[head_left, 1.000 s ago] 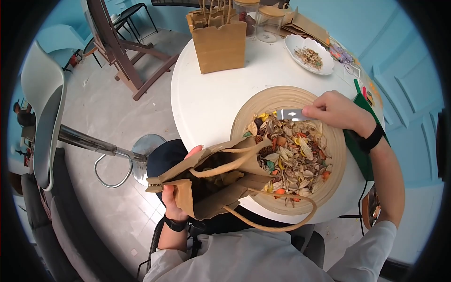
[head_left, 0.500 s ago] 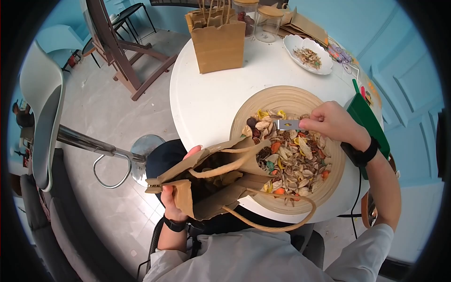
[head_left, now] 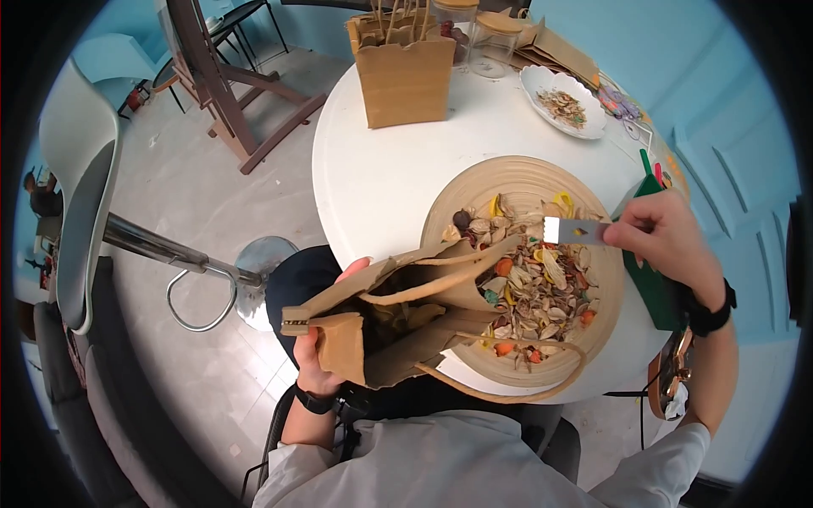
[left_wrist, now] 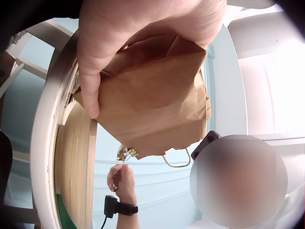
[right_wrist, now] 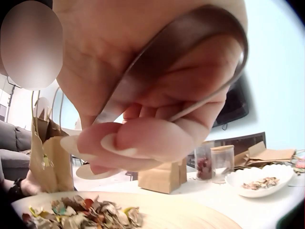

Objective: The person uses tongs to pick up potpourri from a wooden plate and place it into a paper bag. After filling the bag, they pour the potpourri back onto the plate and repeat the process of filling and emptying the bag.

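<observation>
My left hand (head_left: 318, 364) grips a brown paper bag (head_left: 339, 347) by its side, the mouth tilted toward the round wooden plate (head_left: 440, 190). Dark contents show inside the bag. Dried petals and flower pieces (head_left: 542, 296) in mixed colours cover the plate's middle. Metal tongs (head_left: 576, 231) are pinched in my right hand (head_left: 669, 240), above the plate's right part; whether their tips hold a piece cannot be told. In the left wrist view, fingers (left_wrist: 90, 90) press on the bag (left_wrist: 147, 100). The right wrist view shows the bent metal strip (right_wrist: 176, 43) looping through my right hand (right_wrist: 152, 95).
On the white table (head_left: 364, 186) stand a paper bag (head_left: 406, 85), glass jars (head_left: 493, 42) with wooden lids and a white scalloped dish (head_left: 563, 106) of petal bits. A green container (head_left: 648, 288) is beside the right hand. A white chair (head_left: 80, 127) stands at the left.
My right hand first moved slightly down, then to the right, and the tongs have moved right across the petals. My left hand still grips the bag; the whole view has shifted slightly.
</observation>
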Available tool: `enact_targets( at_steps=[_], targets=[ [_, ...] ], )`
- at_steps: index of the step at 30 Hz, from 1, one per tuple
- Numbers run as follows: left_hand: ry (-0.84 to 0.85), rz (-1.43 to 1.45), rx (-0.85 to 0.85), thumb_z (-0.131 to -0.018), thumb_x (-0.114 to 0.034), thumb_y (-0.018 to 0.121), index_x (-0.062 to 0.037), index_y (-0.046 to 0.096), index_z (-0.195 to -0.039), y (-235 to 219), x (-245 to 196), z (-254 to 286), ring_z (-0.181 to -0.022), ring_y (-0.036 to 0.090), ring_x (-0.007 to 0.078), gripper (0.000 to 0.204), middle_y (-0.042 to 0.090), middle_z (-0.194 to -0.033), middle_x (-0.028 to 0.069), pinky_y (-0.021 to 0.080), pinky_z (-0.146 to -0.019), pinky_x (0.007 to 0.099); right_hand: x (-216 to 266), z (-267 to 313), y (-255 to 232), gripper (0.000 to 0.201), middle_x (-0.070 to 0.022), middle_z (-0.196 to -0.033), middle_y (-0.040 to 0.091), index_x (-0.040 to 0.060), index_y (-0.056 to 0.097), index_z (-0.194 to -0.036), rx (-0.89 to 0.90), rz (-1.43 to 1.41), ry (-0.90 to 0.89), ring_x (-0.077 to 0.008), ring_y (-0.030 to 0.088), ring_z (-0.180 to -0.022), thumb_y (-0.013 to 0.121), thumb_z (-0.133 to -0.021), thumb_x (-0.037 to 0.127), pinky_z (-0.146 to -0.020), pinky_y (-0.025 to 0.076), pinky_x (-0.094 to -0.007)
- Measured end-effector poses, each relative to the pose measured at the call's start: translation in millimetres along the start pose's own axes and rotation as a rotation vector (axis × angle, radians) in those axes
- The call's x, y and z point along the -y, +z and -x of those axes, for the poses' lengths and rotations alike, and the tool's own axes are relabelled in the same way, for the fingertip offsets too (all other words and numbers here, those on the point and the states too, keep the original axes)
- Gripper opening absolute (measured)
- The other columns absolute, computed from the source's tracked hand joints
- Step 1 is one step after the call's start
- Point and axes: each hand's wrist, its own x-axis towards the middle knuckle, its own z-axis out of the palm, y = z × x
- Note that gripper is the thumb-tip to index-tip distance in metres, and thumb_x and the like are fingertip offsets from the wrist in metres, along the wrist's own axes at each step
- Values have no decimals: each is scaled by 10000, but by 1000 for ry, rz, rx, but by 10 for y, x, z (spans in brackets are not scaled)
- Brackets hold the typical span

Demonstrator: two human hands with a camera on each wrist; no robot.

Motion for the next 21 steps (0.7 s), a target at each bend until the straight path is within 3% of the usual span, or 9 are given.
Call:
enact_targets(
  at_steps=[3, 5, 6, 8, 11, 15, 17, 18, 21],
  targets=[
    [-6, 14, 48, -781, -644, 663, 40, 179, -1528, 12, 1, 1, -1405, 362, 279, 1122, 334, -1531, 202, 294, -1167, 411, 230, 93, -52, 361, -6, -466, 487, -1, 649, -643, 21, 23, -130, -50, 419, -434, 793, -820, 278, -431, 305, -256],
    [18, 1, 37, -786, -645, 663, 40, 173, -1529, 34, 1, 0, -1399, 372, 282, 1123, 337, -1528, 210, 298, -1164, 413, 474, 125, -23, 397, -26, -452, 460, 13, 610, -599, 27, 104, -343, -116, 396, -414, 807, -797, 296, -428, 303, -282],
    [14, 23, 39, -786, -640, 672, 42, 176, -1527, 33, 6, 1, -1395, 379, 284, 1123, 343, -1524, 212, 303, -1161, 415, 553, 112, 1, 397, -26, -452, 460, 13, 610, -599, 22, 100, -346, -116, 396, -414, 807, -797, 296, -428, 303, -282],
    [5, 30, 44, -787, -642, 672, 43, 180, -1526, 44, 2, 1, -1396, 378, 285, 1122, 342, -1525, 211, 302, -1161, 415, 691, 80, 46, 371, -43, -504, 513, 21, 622, -675, 58, 304, -611, -156, 512, -437, 866, -695, 299, -439, 360, -253],
    [6, 31, 38, -787, -643, 673, 45, 182, -1526, 12, 8, 18, -1398, 374, 289, 1123, 337, -1530, 209, 295, -1165, 418, 827, 104, 201, 407, -41, -535, 549, 24, 616, -698, -54, 409, -659, -200, 507, -449, 883, -660, 329, -450, 366, -262],
    [11, 16, 28, -785, -654, 667, 47, 185, -1525, -20, 17, 13, -1405, 363, 295, 1128, 327, -1538, 204, 275, -1175, 424, 770, 193, 89, 421, -41, -563, 571, 18, 608, -720, -108, 445, -632, -186, 504, -454, 875, -673, 341, -452, 368, -267],
    [18, -39, -19, -787, -703, 621, 50, 188, -1525, -5, 20, 33, -1412, 350, 295, 1139, 319, -1542, 207, 263, -1180, 427, 558, 251, -55, 406, -37, -568, 559, 14, 596, -713, -149, 316, -535, -155, 497, -456, 848, -718, 332, -456, 369, -266],
    [31, 13, 13, -813, -689, 605, 34, 220, -1519, -47, 55, 32, -1397, 373, 296, 1082, 345, -1531, 196, 281, -1172, 426, 508, 292, -88, 379, -41, -548, 518, -2, 600, -722, -154, 236, -363, -123, 476, -463, 789, -788, 320, -460, 363, -261],
    [21, 76, 25, -851, -664, 580, 9, 271, -1506, -311, 181, 90, -1378, 397, 312, 989, 376, -1515, 184, 300, -1160, 453, 54, 252, -238, 464, -39, -470, 446, -17, 588, -620, -129, 362, -41, -116, 467, -418, 707, -875, 351, -425, 344, -309]
  ],
)
